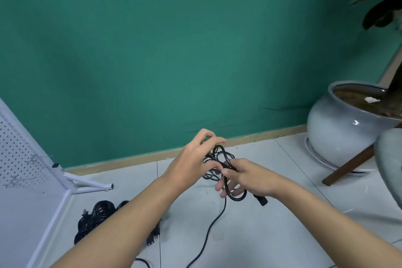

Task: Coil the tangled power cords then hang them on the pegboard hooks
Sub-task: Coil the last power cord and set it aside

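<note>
A black power cord (219,154) is bunched in small loops between my two hands, above the white tiled floor. My left hand (195,156) pinches the loops from the left side, thumb and fingers curled round them. My right hand (245,177) grips the bundle from the right, with a loop hanging under its fingers and a black plug (261,200) sticking out below the palm. The cord's loose tail (212,224) trails down to the floor toward the bottom edge. A white pegboard (19,159) with wire hooks stands at the far left.
A heap of more black cords (97,217) lies on the floor by the pegboard's white foot (91,185). A large pale ceramic plant pot (339,128) stands at the right on a dark wooden stand, against the green wall.
</note>
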